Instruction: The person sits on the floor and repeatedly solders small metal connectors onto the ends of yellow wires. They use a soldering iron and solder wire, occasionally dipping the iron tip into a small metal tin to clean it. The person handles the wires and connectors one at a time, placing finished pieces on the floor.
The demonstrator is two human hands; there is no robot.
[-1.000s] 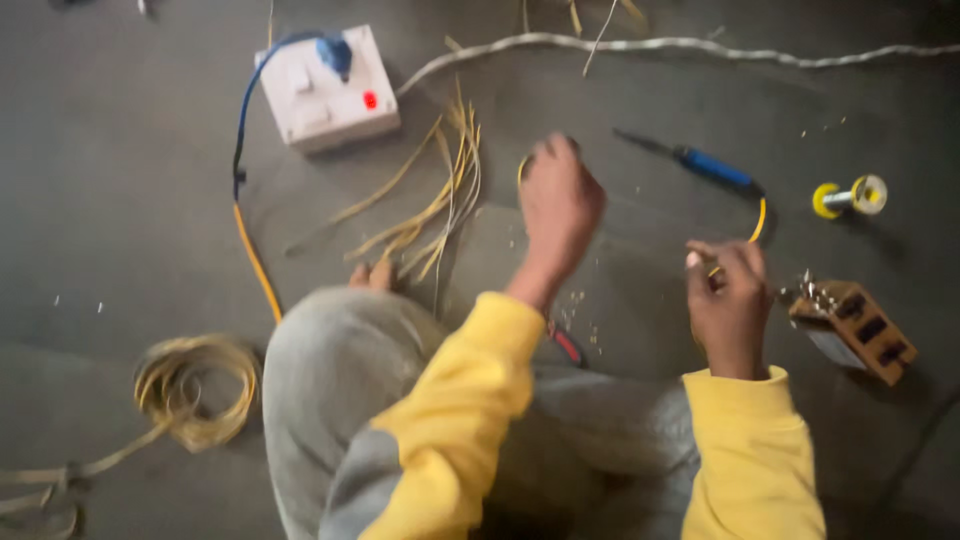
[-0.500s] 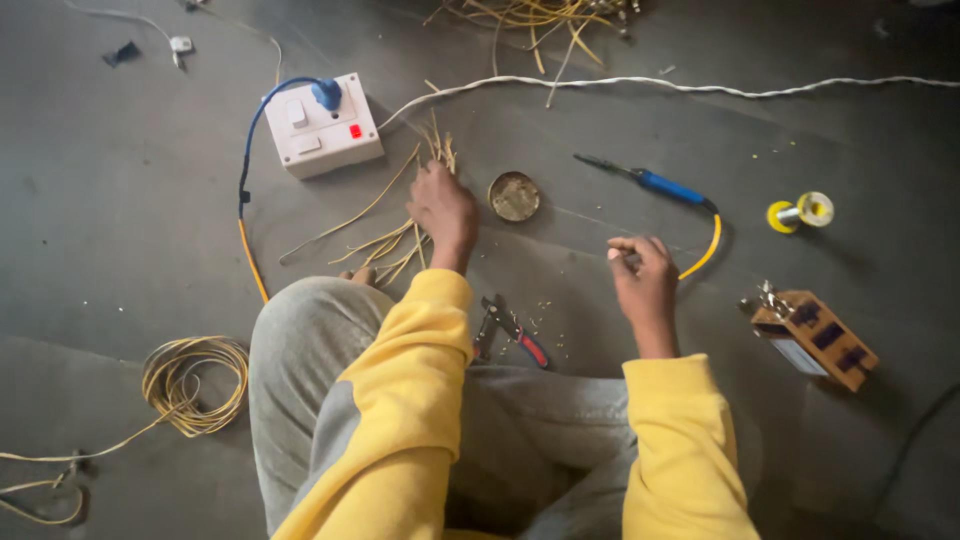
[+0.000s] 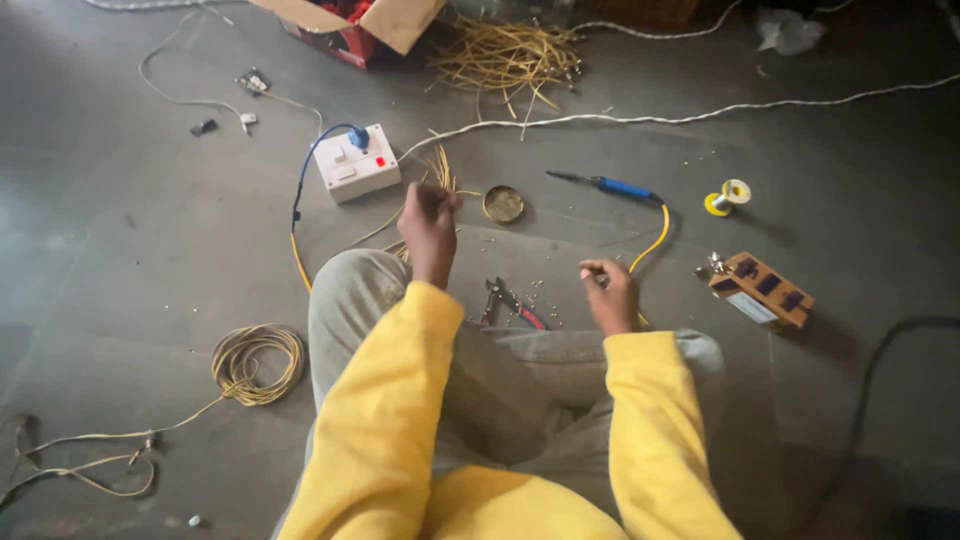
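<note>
While the person sits on the grey concrete floor [image 3: 130, 220] in yellow sleeves and grey trousers, both hands are raised over the knees. Left hand [image 3: 430, 222] is curled closed, fingers pinched at the top; it sits over the loose bundle of thin yellow wire strands [image 3: 432, 172] lying on the floor. Whether it actually grips a strand: cannot tell, too small. Right hand [image 3: 610, 292] is also curled, thumb against forefinger, as if pinching something tiny; the item itself is not resolvable.

Layout around the hands:
- Small round brass-coloured tin [image 3: 503, 204] just right of the left hand, apart from it.
- Red-handled pliers [image 3: 508, 304] on the floor between the two hands, close to the knee, with small scraps scattered around.
- Blue-handled soldering iron [image 3: 605, 185] beyond the right hand, tip pointing left; its yellow cord [image 3: 655, 240] curves down towards the right hand.
- White square switch-and-socket box with a red switch [image 3: 356, 163] up-left of the left hand, blue plug [image 3: 358, 137] inserted, blue-to-yellow lead running down its left side.
- Yellow spool of solder [image 3: 727, 196] and a brown wooden block with dark fittings [image 3: 761, 290] to the right, well apart from the right hand.
- Coil of pale yellow wire [image 3: 256, 362] left of the knee.
- Long white twisted cable [image 3: 680, 118] across the top; a bigger heap of yellow strands [image 3: 510, 50] and an open cardboard box [image 3: 370, 22] at the far edge.
</note>
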